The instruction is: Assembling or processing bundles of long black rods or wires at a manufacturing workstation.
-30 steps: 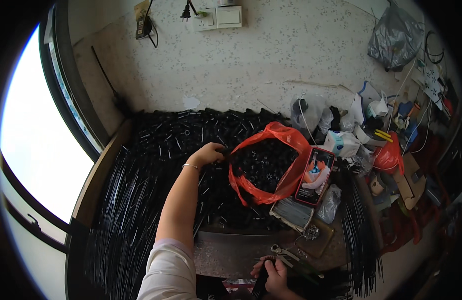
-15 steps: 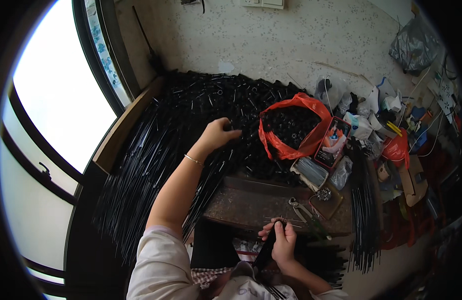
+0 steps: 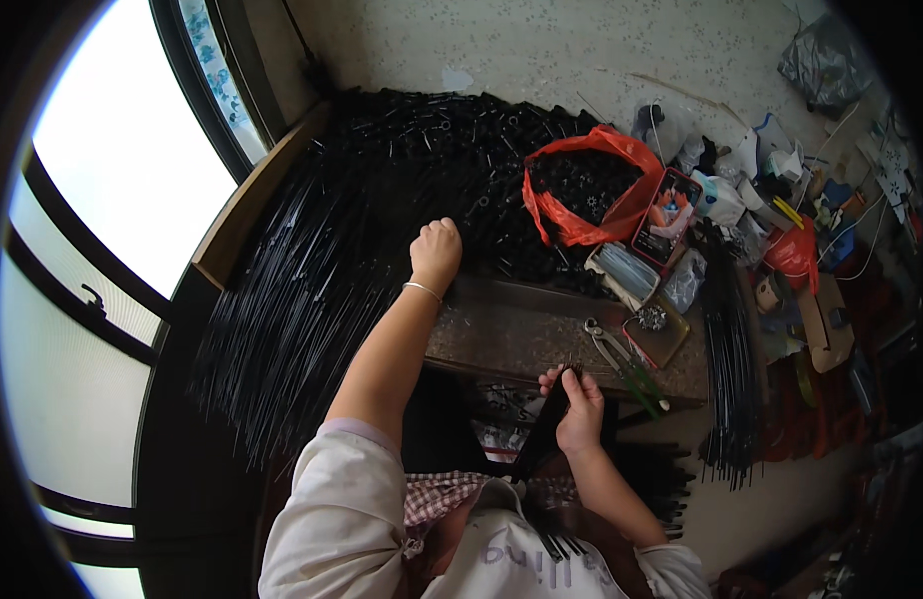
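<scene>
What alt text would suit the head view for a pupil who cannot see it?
A person's right hand grips something black at a cluttered workbench, while the left hand forms a fist near a heap of black parts. Nearby are a red bag, phone and pliers.

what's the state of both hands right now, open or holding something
Left hand: curled closed; cannot tell whether it holds anything.
Right hand: closed, holding a long black thing.

Looks like a small workshop in a homely room. Seems so from the worn bench (image 3: pixel 511 334), the masses of black rods (image 3: pixel 292 299) and small parts (image 3: pixel 402 140), the pliers (image 3: pixel 611 346) and the red bag (image 3: pixel 591 234). Feels domestic from the patterned wall (image 3: pixel 521 50) and window (image 3: pixel 122 190).
</scene>
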Demonstrator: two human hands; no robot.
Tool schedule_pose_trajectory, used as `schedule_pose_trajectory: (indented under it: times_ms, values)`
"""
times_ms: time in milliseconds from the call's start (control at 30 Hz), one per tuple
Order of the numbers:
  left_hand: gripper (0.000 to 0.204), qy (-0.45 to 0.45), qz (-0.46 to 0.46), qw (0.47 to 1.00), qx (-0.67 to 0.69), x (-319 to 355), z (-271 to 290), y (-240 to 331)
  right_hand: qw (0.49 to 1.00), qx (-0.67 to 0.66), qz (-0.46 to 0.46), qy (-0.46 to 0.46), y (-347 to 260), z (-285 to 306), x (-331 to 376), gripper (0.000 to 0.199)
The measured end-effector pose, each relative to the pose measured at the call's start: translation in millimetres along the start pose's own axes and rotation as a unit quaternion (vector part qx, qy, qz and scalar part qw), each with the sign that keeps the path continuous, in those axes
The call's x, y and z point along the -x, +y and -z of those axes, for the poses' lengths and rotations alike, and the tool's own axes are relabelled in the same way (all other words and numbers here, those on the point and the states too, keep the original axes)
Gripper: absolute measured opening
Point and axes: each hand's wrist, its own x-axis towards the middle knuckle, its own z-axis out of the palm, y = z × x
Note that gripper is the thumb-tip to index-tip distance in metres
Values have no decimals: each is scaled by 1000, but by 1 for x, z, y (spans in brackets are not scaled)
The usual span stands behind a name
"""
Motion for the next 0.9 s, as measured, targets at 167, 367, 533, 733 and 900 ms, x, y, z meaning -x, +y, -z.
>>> schedule_pose_trajectory:
  times_ms: [167,367,533,733,900]
  values:
    - [18,27,17,964,265,34,44,29,995,54,78,-4,-4,22,-3,11]
    - [15,-127,-30,886,445,121,38,39,990,101,79,-61,-5,16,13,12]
    - [14,-245,276,393,842,137,60,49,992,90,49,-69,0,12,13,11]
    - [18,-327,289,153,887,150,53,61,996,54,59,-40,16,9,-2,11]
    - [19,-321,273,100,901,146,28,60,992,86,85,-34,30,7,-13,17]
